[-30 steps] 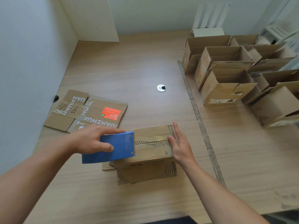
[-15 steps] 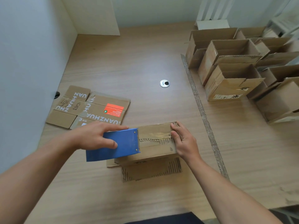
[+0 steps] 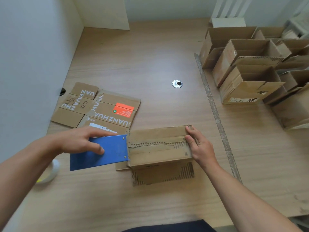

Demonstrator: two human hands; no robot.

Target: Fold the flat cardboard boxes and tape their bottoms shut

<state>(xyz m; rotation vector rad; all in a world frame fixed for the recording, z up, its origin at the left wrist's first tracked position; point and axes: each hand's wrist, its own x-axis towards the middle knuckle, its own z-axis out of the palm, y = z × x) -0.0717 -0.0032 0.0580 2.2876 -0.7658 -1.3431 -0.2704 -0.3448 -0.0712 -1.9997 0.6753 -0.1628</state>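
A folded cardboard box (image 3: 158, 146) stands bottom-up near the table's front, tape running along its seam. My left hand (image 3: 80, 141) grips a blue tape dispenser (image 3: 102, 152) whose front edge sits at the box's left end. My right hand (image 3: 199, 146) holds the box's right end, fingers curled over the top edge. One torn flap (image 3: 163, 174) lies flat on the table in front of the box. A flat printed cardboard box (image 3: 98, 108) lies at the left.
Several folded open boxes (image 3: 249, 72) crowd the right side beyond a seam strip (image 3: 215, 114) in the wooden table (image 3: 133, 56). A metal grommet (image 3: 177, 83) sits mid-table. A pale tape roll (image 3: 50, 171) lies under my left forearm. A wall borders the left.
The blue dispenser has slid leftward along the box top to its left end, leaving tape over the seam. My right hand shifted from flat fingers to gripping the box's right end.
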